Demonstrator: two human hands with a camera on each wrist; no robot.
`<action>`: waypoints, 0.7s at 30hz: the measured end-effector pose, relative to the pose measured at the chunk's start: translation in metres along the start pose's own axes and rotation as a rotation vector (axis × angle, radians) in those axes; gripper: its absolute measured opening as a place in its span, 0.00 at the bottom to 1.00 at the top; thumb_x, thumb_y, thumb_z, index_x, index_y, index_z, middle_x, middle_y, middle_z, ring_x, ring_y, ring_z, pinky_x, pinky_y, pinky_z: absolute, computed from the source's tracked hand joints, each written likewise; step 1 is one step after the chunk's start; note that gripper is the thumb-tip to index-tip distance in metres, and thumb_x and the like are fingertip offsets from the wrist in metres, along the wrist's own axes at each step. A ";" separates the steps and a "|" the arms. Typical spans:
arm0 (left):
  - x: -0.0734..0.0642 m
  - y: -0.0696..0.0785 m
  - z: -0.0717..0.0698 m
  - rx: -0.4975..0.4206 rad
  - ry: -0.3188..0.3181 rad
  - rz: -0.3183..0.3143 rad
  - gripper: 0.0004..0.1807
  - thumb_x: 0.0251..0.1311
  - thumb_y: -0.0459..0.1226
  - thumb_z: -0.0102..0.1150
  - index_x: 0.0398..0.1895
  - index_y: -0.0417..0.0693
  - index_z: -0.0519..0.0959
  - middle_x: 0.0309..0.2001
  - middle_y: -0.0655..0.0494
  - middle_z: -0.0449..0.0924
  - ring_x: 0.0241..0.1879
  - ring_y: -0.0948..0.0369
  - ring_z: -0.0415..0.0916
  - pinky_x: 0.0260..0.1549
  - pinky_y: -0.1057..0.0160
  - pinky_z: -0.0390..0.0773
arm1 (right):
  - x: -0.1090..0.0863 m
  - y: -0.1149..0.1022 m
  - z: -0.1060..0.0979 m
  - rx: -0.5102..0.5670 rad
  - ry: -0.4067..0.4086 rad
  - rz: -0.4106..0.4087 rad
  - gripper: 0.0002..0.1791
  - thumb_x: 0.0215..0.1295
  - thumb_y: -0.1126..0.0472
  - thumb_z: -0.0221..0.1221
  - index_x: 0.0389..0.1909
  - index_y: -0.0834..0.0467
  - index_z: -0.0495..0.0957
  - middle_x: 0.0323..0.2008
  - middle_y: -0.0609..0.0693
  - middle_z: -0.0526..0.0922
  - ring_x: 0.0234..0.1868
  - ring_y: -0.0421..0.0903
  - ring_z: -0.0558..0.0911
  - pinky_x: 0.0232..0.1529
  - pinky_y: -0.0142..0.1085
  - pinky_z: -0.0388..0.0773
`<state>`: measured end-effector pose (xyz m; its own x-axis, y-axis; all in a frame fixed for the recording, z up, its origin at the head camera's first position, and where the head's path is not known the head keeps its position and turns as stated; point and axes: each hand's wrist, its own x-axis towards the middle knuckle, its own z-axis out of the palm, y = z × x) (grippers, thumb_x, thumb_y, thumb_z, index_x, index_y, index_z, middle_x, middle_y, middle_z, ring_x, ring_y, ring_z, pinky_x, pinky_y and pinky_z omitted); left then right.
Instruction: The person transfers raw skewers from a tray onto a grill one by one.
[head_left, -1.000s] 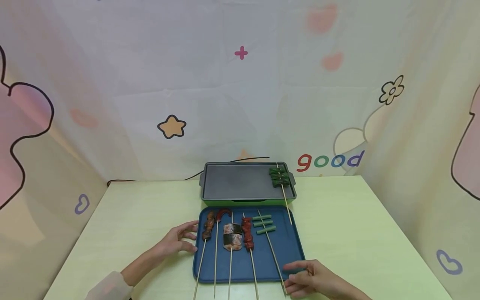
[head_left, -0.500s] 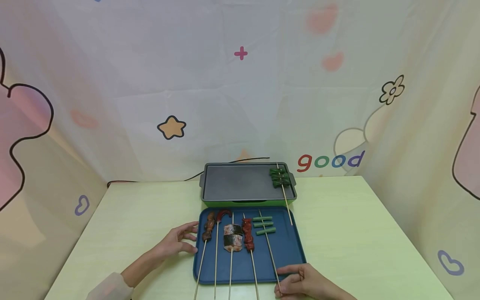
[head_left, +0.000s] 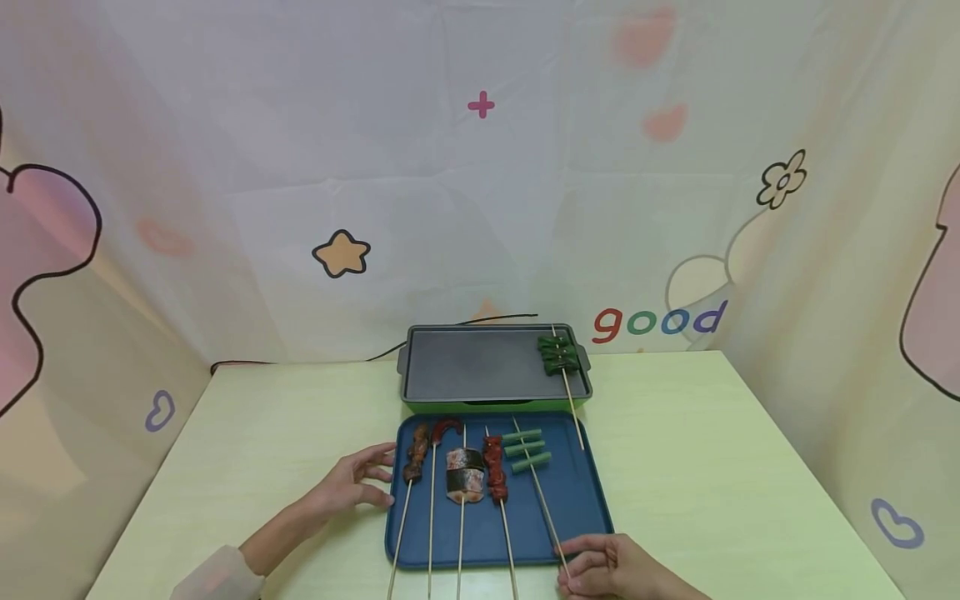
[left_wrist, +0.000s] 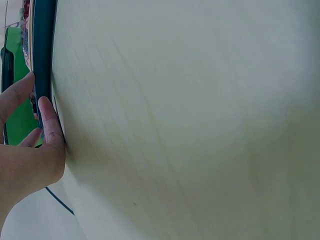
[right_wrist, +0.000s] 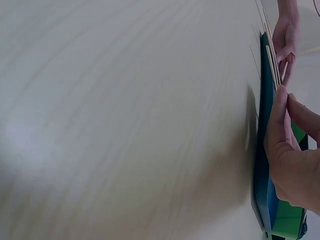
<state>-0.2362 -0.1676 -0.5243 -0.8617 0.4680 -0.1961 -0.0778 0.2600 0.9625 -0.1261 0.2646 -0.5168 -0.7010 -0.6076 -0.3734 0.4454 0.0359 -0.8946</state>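
Observation:
My right hand point(head_left: 611, 567) pinches the lower end of a skewer's stick point(head_left: 546, 508) between thumb and fingers, over the tray's front right corner. Three green bean-like pieces point(head_left: 527, 450) are threaded near its far end, lying on the blue tray point(head_left: 585, 492). At the tray's left rim, my left hand point(head_left: 341, 485) touches the edge with fingers loosely extended. The left wrist view shows its fingertips point(left_wrist: 46, 107) against the rim. Left of the green skewer lie a red meat skewer point(head_left: 495, 468), a black-and-white banded skewer point(head_left: 465, 475), a curled red tentacle-like skewer point(head_left: 446, 429) and a brown skewer point(head_left: 416, 454).
Behind the tray stands a green-based grill point(head_left: 480, 362) with a flat grey plate. A leafy green skewer point(head_left: 558, 354) lies on its right side, its stick overhanging the tray. A black cord point(head_left: 390, 352) runs behind the grill. A patterned curtain point(head_left: 480, 208) surrounds the pale table point(head_left: 675, 450).
My right hand has moved a little left, taken the stick's lower end and swung it left, then slightly back right. The left hand stays at the tray's rim.

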 end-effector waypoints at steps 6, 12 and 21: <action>0.001 -0.001 -0.001 -0.008 0.000 -0.006 0.44 0.58 0.27 0.67 0.77 0.32 0.57 0.67 0.28 0.67 0.59 0.49 0.75 0.48 0.65 0.79 | -0.007 0.005 -0.002 0.020 -0.052 -0.026 0.24 0.73 0.66 0.58 0.65 0.73 0.70 0.45 0.46 0.90 0.47 0.38 0.88 0.49 0.28 0.83; 0.000 -0.002 -0.002 -0.004 0.004 -0.025 0.45 0.57 0.29 0.68 0.77 0.34 0.58 0.67 0.30 0.68 0.58 0.52 0.75 0.50 0.63 0.78 | -0.010 0.006 -0.002 0.061 -0.092 -0.054 0.21 0.75 0.67 0.55 0.65 0.68 0.73 0.46 0.45 0.90 0.48 0.38 0.87 0.50 0.28 0.83; 0.001 -0.003 -0.001 -0.014 -0.002 0.002 0.45 0.58 0.28 0.68 0.77 0.32 0.57 0.67 0.27 0.67 0.58 0.51 0.75 0.47 0.64 0.79 | -0.004 -0.012 0.000 0.037 -0.045 -0.141 0.28 0.72 0.69 0.58 0.68 0.78 0.64 0.47 0.48 0.90 0.48 0.39 0.88 0.51 0.32 0.85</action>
<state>-0.2376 -0.1683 -0.5272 -0.8609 0.4703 -0.1942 -0.0826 0.2474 0.9654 -0.1289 0.2664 -0.5046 -0.7327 -0.6396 -0.2325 0.3651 -0.0812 -0.9274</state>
